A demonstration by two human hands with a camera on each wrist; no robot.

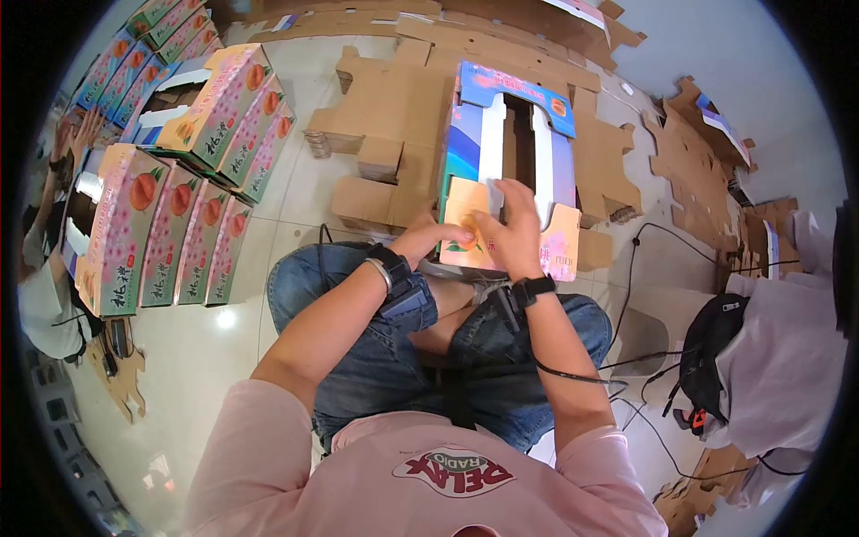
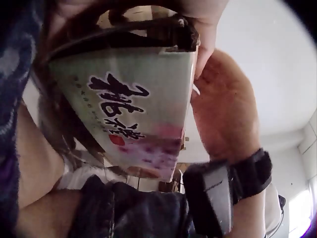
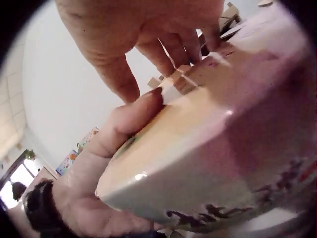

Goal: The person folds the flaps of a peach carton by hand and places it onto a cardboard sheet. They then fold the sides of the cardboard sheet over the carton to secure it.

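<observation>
A printed peach carton lies in front of the crossed legs, with a long opening between white inner flaps. My left hand grips its near left corner, thumb on the orange flap and fingers down the side. Beside it my right hand presses on the same flap, its fingers reaching to the edge of the opening. In the right wrist view, the right fingers point straight down onto the carton and the left thumb lies along its edge. Dark lettering marks the end panel in the left wrist view.
Stacked finished cartons stand at the left, more behind them. Flat cardboard sheets lie under and beyond the carton. Black cables run along the right, near another person's black bag.
</observation>
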